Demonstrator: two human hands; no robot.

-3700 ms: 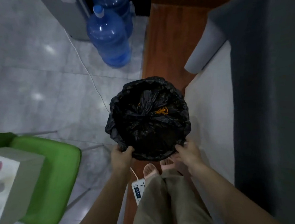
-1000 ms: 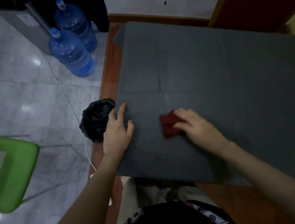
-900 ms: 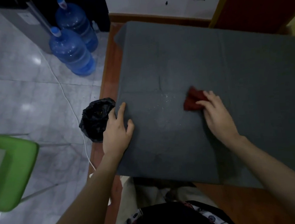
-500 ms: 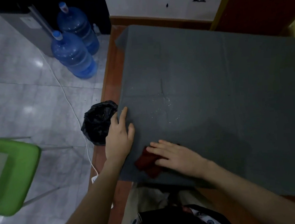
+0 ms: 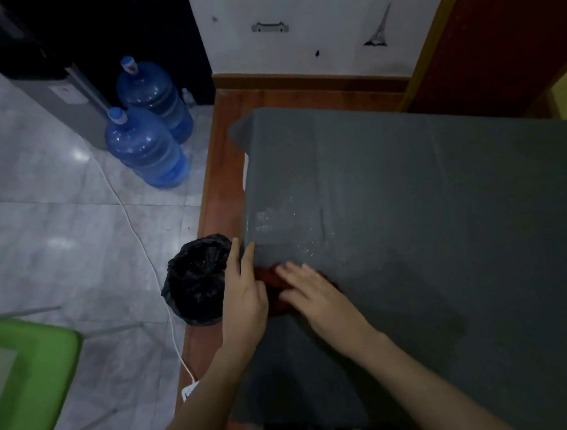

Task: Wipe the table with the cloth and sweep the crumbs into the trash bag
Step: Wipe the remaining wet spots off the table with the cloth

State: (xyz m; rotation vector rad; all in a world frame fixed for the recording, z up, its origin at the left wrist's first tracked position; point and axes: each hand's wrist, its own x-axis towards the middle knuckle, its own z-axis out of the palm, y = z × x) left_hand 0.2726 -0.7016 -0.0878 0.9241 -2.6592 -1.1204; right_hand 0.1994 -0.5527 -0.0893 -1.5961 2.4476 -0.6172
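A grey cloth covers the table [image 5: 427,203]. Pale crumbs [image 5: 275,220] lie scattered near its left edge. My right hand [image 5: 310,292] presses flat, fingers straight, on a dark red wiping cloth [image 5: 269,277] at that left edge. My left hand [image 5: 244,297] rests at the table's edge beside the cloth, fingers extended. A bin lined with a black trash bag [image 5: 197,279] stands on the floor right below the edge, just left of my left hand.
Two blue water jugs [image 5: 146,151] and a dispenser stand at the back left. A white cable [image 5: 134,233] runs across the tiled floor to a power strip. A green chair [image 5: 27,387] is at lower left, a red chair [image 5: 498,35] behind the table.
My right hand has slid the red cloth from the table's near edge up along the left edge, next to my left hand. The view has shifted, with the crumbs nearer the edge.
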